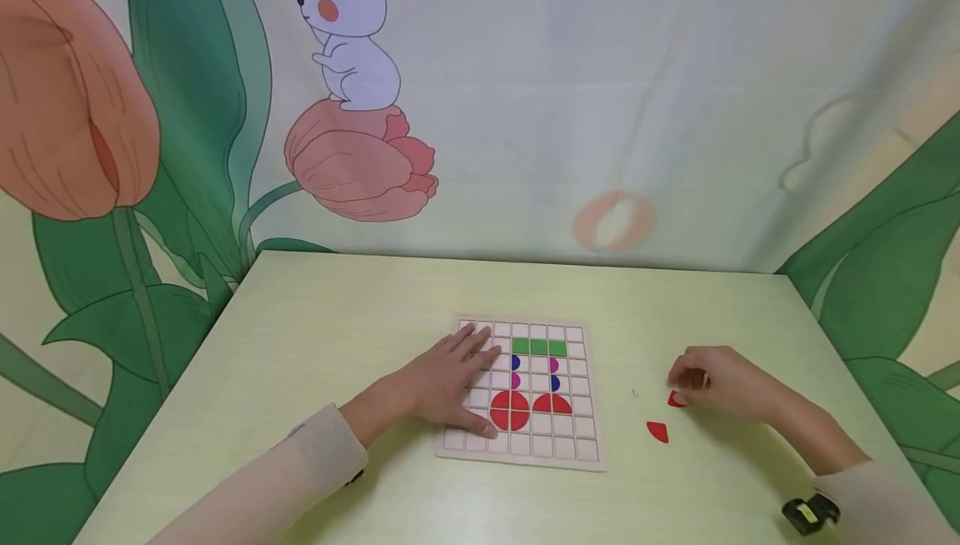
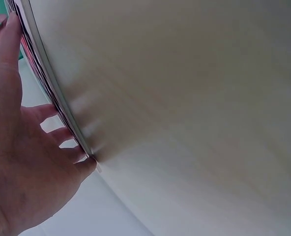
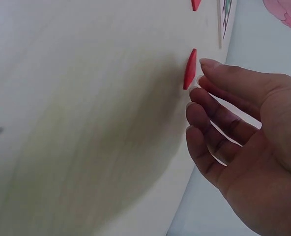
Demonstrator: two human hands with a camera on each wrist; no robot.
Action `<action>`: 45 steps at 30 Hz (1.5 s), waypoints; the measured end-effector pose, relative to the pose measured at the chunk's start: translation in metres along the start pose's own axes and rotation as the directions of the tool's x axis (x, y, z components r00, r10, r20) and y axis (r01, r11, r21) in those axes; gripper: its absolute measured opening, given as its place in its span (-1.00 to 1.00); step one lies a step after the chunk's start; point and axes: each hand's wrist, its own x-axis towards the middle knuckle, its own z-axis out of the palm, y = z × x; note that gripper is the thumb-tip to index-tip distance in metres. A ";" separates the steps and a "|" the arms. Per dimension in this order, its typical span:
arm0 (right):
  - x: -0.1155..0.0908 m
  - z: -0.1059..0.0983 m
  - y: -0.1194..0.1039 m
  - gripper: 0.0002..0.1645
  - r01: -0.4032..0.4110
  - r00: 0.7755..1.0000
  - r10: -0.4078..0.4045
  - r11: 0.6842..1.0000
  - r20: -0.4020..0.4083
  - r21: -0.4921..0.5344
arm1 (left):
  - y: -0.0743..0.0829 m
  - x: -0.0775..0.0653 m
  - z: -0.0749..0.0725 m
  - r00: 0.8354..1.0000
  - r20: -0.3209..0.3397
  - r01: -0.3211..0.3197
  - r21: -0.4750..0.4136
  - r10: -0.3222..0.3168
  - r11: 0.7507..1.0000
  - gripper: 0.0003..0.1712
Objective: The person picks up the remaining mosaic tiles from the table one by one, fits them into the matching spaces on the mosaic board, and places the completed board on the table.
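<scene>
A square wooden grid board (image 1: 551, 449) lies on the table. My left hand (image 1: 450, 378) rests on its left side with fingers spread; the left wrist view shows that hand (image 2: 32, 147) along the board's edge. In the grid sit green squares (image 1: 539, 347), blue and magenta half-round pieces (image 1: 555, 382) and red quarter-circle pieces (image 1: 510, 410). To the right of the board, my right hand (image 1: 720, 378) is over a red quarter-circle piece (image 1: 674, 399). In the right wrist view, its loosely bent fingertips are beside that red piece (image 3: 190, 70), thumb and forefinger slightly apart.
Another red quarter-circle piece (image 1: 657, 432) lies on the table between the board and my right hand. A tiny pale speck (image 1: 634, 393) is near it. Behind the table (image 1: 360, 303) hangs a cloth printed with a rabbit (image 1: 360, 62) and tulips.
</scene>
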 end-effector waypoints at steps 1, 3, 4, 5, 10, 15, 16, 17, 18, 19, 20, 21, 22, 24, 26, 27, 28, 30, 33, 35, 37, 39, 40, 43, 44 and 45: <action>-0.002 0.000 0.001 -0.78 0.001 1.000 -0.001 1.000 0.002 0.002 | 0.000 0.000 0.000 1.000 -0.001 -0.002 0.003 0.002 1.000 0.44; -0.004 0.002 0.004 -0.76 0.002 1.000 -0.002 1.000 0.006 0.003 | 0.000 0.000 0.000 1.000 -0.002 -0.003 0.010 0.003 1.000 0.45; -0.005 0.003 0.005 -0.75 0.004 1.000 -0.004 1.000 0.007 0.004 | -0.001 0.000 0.000 1.000 -0.002 -0.003 0.012 0.003 1.000 0.45; -0.005 0.004 0.005 -0.75 0.005 1.000 -0.005 1.000 0.010 0.005 | -0.001 0.000 0.000 1.000 0.000 -0.002 0.013 0.002 1.000 0.45; -0.006 0.007 0.005 -0.75 0.012 1.000 -0.012 1.000 -0.002 0.013 | 0.000 0.000 -0.002 1.000 0.005 0.000 0.020 0.000 1.000 0.46; -0.008 0.007 0.004 -0.74 0.015 1.000 -0.015 1.000 -0.018 0.016 | -0.001 0.002 0.000 1.000 0.004 0.003 0.025 -0.003 1.000 0.46; -0.008 0.008 0.004 -0.73 0.008 1.000 -0.008 1.000 -0.021 0.017 | -0.001 0.002 0.000 1.000 0.004 0.004 0.024 -0.004 1.000 0.46; -0.009 0.008 0.004 -0.73 -0.002 1.000 0.002 1.000 -0.022 0.018 | -0.001 0.003 0.001 1.000 0.002 0.005 0.021 -0.005 1.000 0.46; -0.009 0.009 0.004 -0.72 -0.017 1.000 0.018 1.000 -0.024 0.022 | -0.001 0.003 0.001 1.000 0.002 0.005 0.020 -0.005 1.000 0.46; -0.009 0.009 0.004 -0.72 -0.035 0.999 0.035 0.999 -0.026 0.026 | -0.001 0.003 0.001 1.000 0.001 0.005 0.018 -0.005 1.000 0.46; -0.009 0.010 0.004 -0.71 -0.052 0.998 0.053 0.998 -0.028 0.027 | -0.001 0.003 0.001 1.000 0.002 0.005 0.019 -0.005 1.000 0.46; -0.010 0.010 0.003 -0.71 -0.067 0.997 0.068 0.997 -0.030 0.027 | -0.001 0.003 0.001 1.000 0.000 0.004 0.016 -0.004 1.000 0.46; -0.010 0.011 0.003 -0.71 -0.074 0.997 0.075 0.997 -0.032 0.025 | -0.001 0.002 0.000 1.000 0.000 0.003 0.016 -0.003 1.000 0.46; -0.010 0.011 0.003 -0.72 -0.091 0.995 0.091 0.996 -0.036 0.018 | 0.000 0.002 0.000 1.000 0.002 0.002 0.012 -0.002 1.000 0.46; -0.011 0.010 0.003 -0.73 -0.084 0.995 0.084 0.996 -0.045 0.003 | 0.000 0.002 -0.001 1.000 0.003 0.000 0.007 0.000 1.000 0.46; -0.011 0.010 0.003 -0.74 -0.079 0.996 0.079 0.997 -0.050 -0.004 | 0.000 0.001 -0.001 1.000 0.004 0.000 0.003 0.000 1.000 0.46; -0.010 0.009 0.003 -0.74 -0.073 0.996 0.073 0.997 -0.055 -0.007 | 0.000 0.001 -0.001 1.000 0.005 0.000 0.004 0.000 1.000 0.46; -0.010 0.007 0.001 -0.73 -0.065 0.996 0.064 0.998 -0.069 -0.003 | 0.000 0.001 -0.001 1.000 0.002 0.000 0.001 0.000 1.000 0.46; -0.007 0.007 -0.003 -0.72 -0.039 0.996 0.041 0.999 -0.086 0.023 | 0.000 0.001 -0.001 1.000 0.001 0.002 0.000 -0.002 1.000 0.46; -0.004 0.009 -0.007 -0.73 -0.012 0.995 0.017 0.999 -0.099 0.053 | 0.000 0.001 0.000 1.000 0.001 0.002 -0.003 -0.002 1.000 0.46; 0.000 0.011 -0.013 -0.74 0.015 0.994 -0.007 0.997 -0.112 0.075 | 0.000 0.001 0.000 1.000 0.002 0.002 -0.005 -0.002 1.000 0.46; 0.005 0.013 -0.022 -0.74 0.029 0.992 -0.018 0.996 -0.122 0.086 | 0.000 0.001 0.000 1.000 0.003 0.001 -0.006 -0.001 1.000 0.46; 0.008 0.015 -0.026 -0.75 0.036 0.992 -0.025 0.995 -0.126 0.090 | 0.000 0.001 0.000 1.000 0.003 0.001 -0.005 -0.001 1.000 0.45; 0.017 0.020 -0.039 -0.77 0.042 0.992 -0.029 0.994 -0.125 0.105 | 0.001 0.001 -0.001 1.000 0.003 -0.001 -0.003 0.001 1.000 0.45; 0.021 0.022 -0.043 -0.78 0.043 0.993 -0.030 0.993 -0.116 0.113 | 0.001 0.001 -0.001 1.000 0.002 0.000 -0.003 0.000 1.000 0.45; 0.025 0.024 -0.047 -0.79 0.053 0.993 -0.040 0.991 -0.109 0.123 | 0.001 0.001 -0.001 1.000 0.003 0.000 -0.001 0.000 1.000 0.45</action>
